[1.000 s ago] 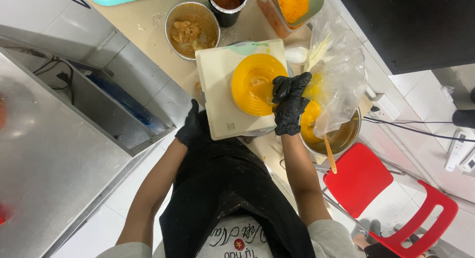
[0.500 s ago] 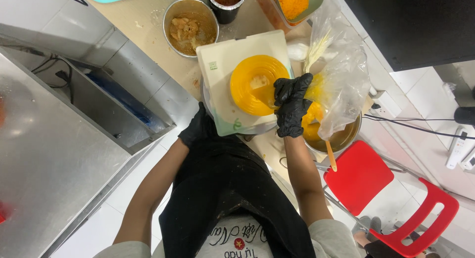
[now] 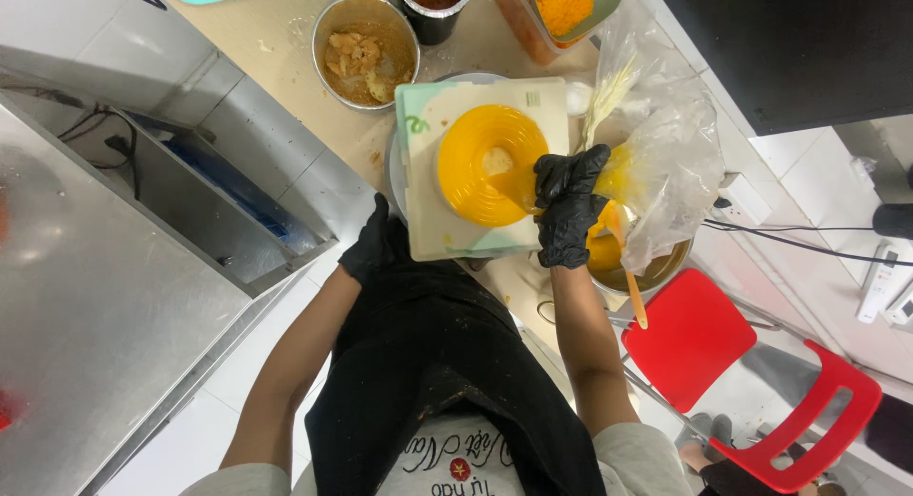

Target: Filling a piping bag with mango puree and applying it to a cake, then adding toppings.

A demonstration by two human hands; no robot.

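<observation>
a: since the earlier frames the left hand is sitting closer in against the near left corner of the white square board, and the right hand is staying at the right side of the yellow ring.

b: where is the ring lying?

a: the yellow ring-shaped cake is resting in the middle of the board, which is sitting on the beige counter, with a pale patch showing in its centre hole.

b: and the fingers?

a: both hands are wearing black gloves. the right fingers are curling together, pinching the narrow end of a clear plastic bag of yellow cream and touching the ring's right edge. the left fingers are folded around the board's corner; i cannot tell how tightly.

b: what is lying around it?

a: far left of the board, a metal bowl of brown filling is standing; beyond it a dark cup and a container of orange shreds. near right, a red chair is standing beside a metal bowl with an orange spatula leaning in it.
</observation>
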